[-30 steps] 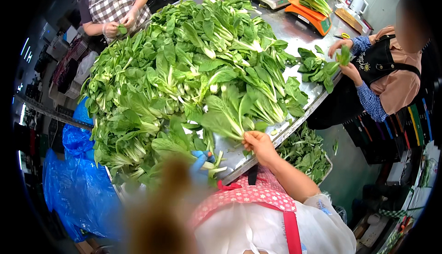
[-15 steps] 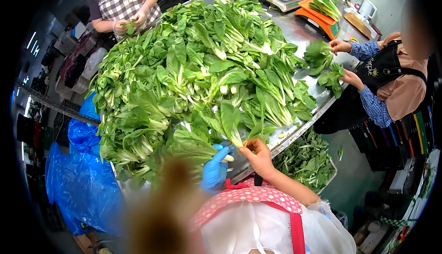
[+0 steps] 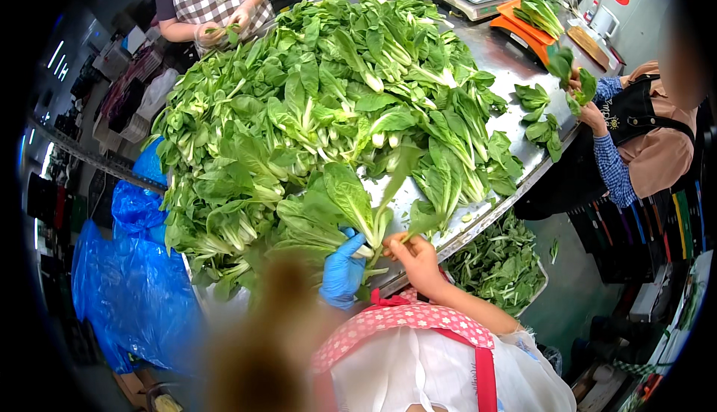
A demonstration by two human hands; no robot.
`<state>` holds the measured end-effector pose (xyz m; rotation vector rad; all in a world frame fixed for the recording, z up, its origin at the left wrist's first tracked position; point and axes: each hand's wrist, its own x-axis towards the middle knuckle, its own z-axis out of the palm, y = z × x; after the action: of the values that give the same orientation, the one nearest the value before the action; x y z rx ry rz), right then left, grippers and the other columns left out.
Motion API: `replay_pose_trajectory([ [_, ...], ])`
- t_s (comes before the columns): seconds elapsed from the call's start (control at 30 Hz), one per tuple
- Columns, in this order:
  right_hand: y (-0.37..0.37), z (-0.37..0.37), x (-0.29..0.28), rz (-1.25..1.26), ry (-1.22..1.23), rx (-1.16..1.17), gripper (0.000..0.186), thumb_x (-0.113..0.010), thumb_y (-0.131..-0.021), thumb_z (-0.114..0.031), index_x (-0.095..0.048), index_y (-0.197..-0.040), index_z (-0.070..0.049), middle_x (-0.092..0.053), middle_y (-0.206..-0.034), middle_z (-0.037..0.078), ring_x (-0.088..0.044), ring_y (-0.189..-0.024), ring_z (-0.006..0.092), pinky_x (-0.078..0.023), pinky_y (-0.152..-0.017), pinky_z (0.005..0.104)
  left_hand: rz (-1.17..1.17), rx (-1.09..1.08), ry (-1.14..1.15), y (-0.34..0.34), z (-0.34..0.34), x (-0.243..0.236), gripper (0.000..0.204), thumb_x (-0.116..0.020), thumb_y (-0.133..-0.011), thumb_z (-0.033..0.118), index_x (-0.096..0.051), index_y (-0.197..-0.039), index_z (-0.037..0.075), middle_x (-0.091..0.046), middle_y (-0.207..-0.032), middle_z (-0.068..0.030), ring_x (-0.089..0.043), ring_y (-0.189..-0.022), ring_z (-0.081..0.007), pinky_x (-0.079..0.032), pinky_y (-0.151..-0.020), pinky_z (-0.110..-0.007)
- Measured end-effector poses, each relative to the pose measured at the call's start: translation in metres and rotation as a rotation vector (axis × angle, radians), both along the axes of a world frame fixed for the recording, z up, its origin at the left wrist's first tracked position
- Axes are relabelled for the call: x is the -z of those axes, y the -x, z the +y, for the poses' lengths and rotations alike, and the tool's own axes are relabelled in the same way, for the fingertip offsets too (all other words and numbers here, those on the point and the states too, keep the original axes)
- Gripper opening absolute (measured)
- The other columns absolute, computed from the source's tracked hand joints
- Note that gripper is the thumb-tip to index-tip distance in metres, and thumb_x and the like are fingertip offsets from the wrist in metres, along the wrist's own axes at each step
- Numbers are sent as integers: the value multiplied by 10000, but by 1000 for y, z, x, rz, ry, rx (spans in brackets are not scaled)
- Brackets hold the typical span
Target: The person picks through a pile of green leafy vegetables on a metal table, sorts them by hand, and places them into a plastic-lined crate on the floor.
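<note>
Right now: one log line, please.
left hand: gloved, holding greens bunch | right hand: bare, pinching leaf stalk | greens heap: on table

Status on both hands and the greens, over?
Left hand, blue-gloved, gripping leafy bunch low down. Bare right hand pinching a leaf alongside. Pile of greens crowding metal table just beyond.

Over the near edge of the metal table (image 3: pixel 485 47), our gloved left hand (image 3: pixel 343 271) curls its fingers in a grip; farther right along that edge, our bare right hand (image 3: pixel 420 264) pinches, its forearm (image 3: pixel 478 305) slanting back off the table.
</note>
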<state>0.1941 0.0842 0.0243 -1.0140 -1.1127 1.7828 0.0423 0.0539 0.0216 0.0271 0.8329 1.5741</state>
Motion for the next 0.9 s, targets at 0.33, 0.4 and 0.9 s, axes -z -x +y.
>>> replay_pose_trajectory([
  [0.33,15,3,2,-71,83,-29,257,-658,-838,-254,-629,-894,-5,-625,-760,37,-547,-651,96,-423,-592,229,120,35,-88,6,-16,13,253,-557,-834,-29,-538,-1052,98,-569,-1075,-30,-552,-998,-150,-426,-882,-311],
  [0.4,15,3,0,-203,-129,-7,254,-659,-837,-251,-636,-902,-6,-630,-760,27,-559,-662,100,-433,-587,240,215,40,-87,-2,-20,-1,249,-559,-836,-25,-536,-1058,86,-569,-1078,-32,-551,-996,-147,-424,-887,-303],
  [0.9,-5,-17,-5,173,-363,-109,137,-504,-917,-103,-540,-987,10,-555,-935,151,-589,-669,166,-508,-582,265,265,-189,64,-1,-16,-7,277,-595,-799,-53,-542,-1008,120,-569,-932,28,-558,-920,-114,-437,-840,-275],
])
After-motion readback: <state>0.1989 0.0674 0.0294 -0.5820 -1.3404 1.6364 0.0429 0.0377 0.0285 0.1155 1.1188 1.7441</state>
